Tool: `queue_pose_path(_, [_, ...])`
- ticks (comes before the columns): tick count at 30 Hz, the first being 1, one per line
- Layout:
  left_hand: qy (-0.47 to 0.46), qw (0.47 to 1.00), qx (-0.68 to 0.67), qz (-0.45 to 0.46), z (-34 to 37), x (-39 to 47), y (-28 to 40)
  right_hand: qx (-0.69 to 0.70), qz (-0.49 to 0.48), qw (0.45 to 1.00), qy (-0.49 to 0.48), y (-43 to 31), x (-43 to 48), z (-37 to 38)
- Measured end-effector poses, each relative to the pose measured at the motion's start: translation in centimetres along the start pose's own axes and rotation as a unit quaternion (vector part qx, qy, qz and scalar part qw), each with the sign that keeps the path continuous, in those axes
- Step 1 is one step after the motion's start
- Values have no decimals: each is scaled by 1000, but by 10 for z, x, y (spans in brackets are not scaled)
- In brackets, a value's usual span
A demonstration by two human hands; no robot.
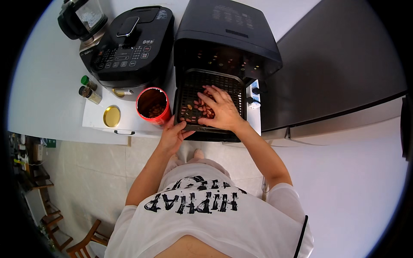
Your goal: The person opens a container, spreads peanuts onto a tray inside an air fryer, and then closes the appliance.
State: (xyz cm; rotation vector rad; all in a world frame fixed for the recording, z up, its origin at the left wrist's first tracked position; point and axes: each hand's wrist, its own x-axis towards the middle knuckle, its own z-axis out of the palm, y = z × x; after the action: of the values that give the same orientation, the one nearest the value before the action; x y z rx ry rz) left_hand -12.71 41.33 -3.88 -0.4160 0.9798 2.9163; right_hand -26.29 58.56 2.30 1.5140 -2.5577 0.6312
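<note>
A black perforated air fryer tray (214, 75) juts out of the front of a black air fryer oven (226, 25). Reddish-brown nuts, which look like peanuts or almonds (206, 109), lie on it in a loose heap. My left hand (173, 133) grips the tray's near left corner, thumb on the rim. Fingers spread, my right hand (224, 109) rests over the heap and touches the nuts; whether it pinches any is hidden. Left of the tray stands an uncovered red can (164, 116) with more such nuts inside, close by my left hand.
A black multicooker (135, 42) and a blender jug (88, 19) stand behind at the left. Two spice jars (91, 95) and a gold lid (112, 116) lie near the cabinet's left edge. A power strip (255, 93) with plugs is right of the tray, beside a dark appliance (332, 64).
</note>
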Motion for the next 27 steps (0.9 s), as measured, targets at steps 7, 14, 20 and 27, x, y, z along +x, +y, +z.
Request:
queue_pose_path(7, [-9, 1000, -2, 6, -3, -1, 1, -36, -11, 998, 54, -4, 17, 6])
queue_pose_path(14, [8, 1000, -9, -3, 2, -4, 0, -33, -12, 998, 44, 4, 31, 12])
queue_pose_path(20, [22, 1000, -16, 3, -5, -2, -4, 63, 55, 992, 100, 17, 37, 25])
queue_pose_path(27, [15, 1000, -4, 0, -10, -1, -7, 758, 394, 482, 196, 14, 43, 5])
